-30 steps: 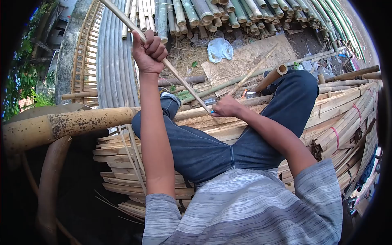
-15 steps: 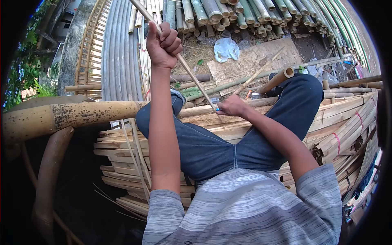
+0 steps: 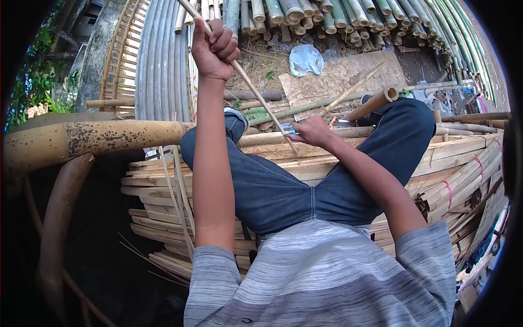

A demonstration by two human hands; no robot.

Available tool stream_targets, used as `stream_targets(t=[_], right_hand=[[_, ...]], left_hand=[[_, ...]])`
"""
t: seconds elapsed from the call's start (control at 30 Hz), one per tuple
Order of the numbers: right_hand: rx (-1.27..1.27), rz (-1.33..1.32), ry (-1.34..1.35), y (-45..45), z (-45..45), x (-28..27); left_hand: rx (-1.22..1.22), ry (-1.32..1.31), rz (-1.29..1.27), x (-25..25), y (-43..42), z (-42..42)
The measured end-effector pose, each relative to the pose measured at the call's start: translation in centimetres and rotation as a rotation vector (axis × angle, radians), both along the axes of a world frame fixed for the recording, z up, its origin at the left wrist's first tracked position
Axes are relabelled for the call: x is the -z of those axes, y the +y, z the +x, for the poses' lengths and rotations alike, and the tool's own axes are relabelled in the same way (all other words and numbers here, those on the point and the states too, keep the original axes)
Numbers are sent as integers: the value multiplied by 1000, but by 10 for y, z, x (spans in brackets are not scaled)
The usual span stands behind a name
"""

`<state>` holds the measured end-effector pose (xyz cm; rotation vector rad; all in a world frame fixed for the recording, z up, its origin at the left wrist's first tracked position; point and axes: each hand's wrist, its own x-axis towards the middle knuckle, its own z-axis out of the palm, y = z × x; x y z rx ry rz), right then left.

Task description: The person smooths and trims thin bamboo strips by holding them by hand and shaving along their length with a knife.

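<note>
My left hand [image 3: 214, 53] is raised and closed around a long, thin bamboo strip [image 3: 253, 90], which slants down to the right. Near the strip's lower end, my right hand [image 3: 313, 132] grips a slim pen-like tool with a blue tip [image 3: 292, 132]. That tip meets the strip or lies right beside it; the rest of the tool is hidden in my fingers. Under the strip's low end, between my bent legs, lies a stack of split bamboo slats [image 3: 316, 163].
A thick spotted bamboo pole [image 3: 131, 135] crosses at left. Cut bamboo poles [image 3: 338, 13] are piled ahead, behind a plastic bag [image 3: 306, 60] and a brown sheet [image 3: 348, 76]. Corrugated roofing [image 3: 163, 65] stands at left. A cut bamboo tube [image 3: 376, 103] juts up by my right knee.
The view has tilted slightly, shifting the scene upward. Both hands keep their grips on the strip and the blue-tipped tool; more of the blue tip now shows.
</note>
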<state>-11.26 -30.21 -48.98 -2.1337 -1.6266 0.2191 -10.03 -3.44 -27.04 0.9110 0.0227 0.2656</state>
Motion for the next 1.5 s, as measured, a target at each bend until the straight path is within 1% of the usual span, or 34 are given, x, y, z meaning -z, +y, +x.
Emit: stream_targets(t=[0.03,0.1,0.13,0.2,0.23,0.27,0.33,0.37,0.4,0.47,0.5,0.53,0.57,0.6,0.63,0.67,0.73,0.77,0.8,0.83,0.87,0.93,1.0,1.03,1.07,1.13,1.17,1.2,1.27,1.3,1.33,1.4,1.43,1.5], right_hand=[[-73,-60,0,-5,-5,7],[-204,-173,-45,2,0,-7],[-206,-172,-45,6,3,-10],[-15,57,-56,16,8,-23],[-4,86,-26,11,9,-19],[4,58,-5,3,4,-8],[-156,-144,24,-5,0,5],[-179,-253,-27,2,3,-8],[-156,-185,-37,7,3,-20],[12,49,-32,18,9,-39],[25,143,-15,14,11,-26],[27,71,-10,3,7,-14],[16,26,11,-1,1,-5],[1,-5,5,7,7,-17],[-12,-102,-75,10,13,-30],[-25,-97,-83,14,18,-36],[109,88,-5,17,27,-42],[73,-9,-36,13,25,-35],[73,-16,-29,6,17,-26],[-27,-75,-32,0,12,-18],[-132,-128,-51,3,15,-25],[-166,-153,-92,12,19,-36],[101,92,-1,21,25,-48],[101,21,47,17,25,-44],[89,6,60,7,14,-30],[-122,-326,-15,-5,1,-3],[-151,-421,-21,-1,-2,-11],[-152,-357,-26,5,0,-22],[-16,-106,-38,14,7,-35],[34,12,-12,15,12,-30],[39,46,-5,12,12,-24],[-187,-263,-30,-4,-2,1],[-180,-278,-25,-10,-3,10],[-301,-280,-126,-4,-2,6]], left_hand=[[1,9,0,0,-1,0],[23,-3,-9,-2,2,1],[20,-3,-8,0,5,-1],[30,-27,-16,0,4,-4],[15,-37,-29,0,2,-5],[-3,-18,-13,0,2,-4],[14,-8,-16,0,3,-1],[31,-16,-10,2,6,-1],[31,-20,-8,-1,6,0],[6,-24,16,1,3,-3],[-20,-5,-9,1,-1,1],[-48,-4,38,4,1,6],[-73,28,30,8,0,8],[-102,33,33,10,6,15],[-100,61,23,13,13,18],[-120,63,13,12,14,19],[-115,52,22,14,14,18],[-122,49,18,13,11,20],[-125,60,30,12,6,20],[-114,66,48,10,1,24],[-107,55,55,7,-2,31],[-58,48,35,9,-8,31],[-52,34,41,7,-14,33],[-69,25,68,7,-16,36],[-80,20,92,8,-18,37],[-86,17,103,9,-17,40],[-71,10,98,9,-14,40],[-53,8,87,9,-14,39],[-61,13,56,9,-15,31],[-51,2,51,10,-14,27],[-43,-9,44,10,-14,25],[-172,41,116,2,-19,20],[-134,-17,37,4,-20,17],[-55,-42,3,0,-20,15]])
